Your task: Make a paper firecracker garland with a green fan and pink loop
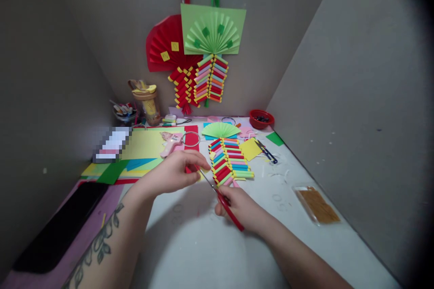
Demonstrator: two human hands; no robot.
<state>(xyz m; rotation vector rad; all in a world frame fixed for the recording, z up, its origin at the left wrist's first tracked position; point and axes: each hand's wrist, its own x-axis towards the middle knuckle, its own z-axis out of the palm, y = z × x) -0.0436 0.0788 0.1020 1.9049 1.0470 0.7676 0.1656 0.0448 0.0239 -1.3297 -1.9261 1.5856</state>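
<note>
My right hand grips a pair of red-handled scissors, their metal blades pointing up and left. At the blade tips, my left hand has its fingers curled toward the thumb. A bit of red and a bit of yellow show there, but what the fingers hold is too small to make out. Just beyond the scissors lies a paper firecracker string of colourful rolled tubes with yellow ends. A pleated light-green paper fan sits at its top.
A pink glue gun, stacked coloured paper and a phone lie to the left. At right are dark snips, a red bowl and a clear packet. Finished red and green fan hangings face me.
</note>
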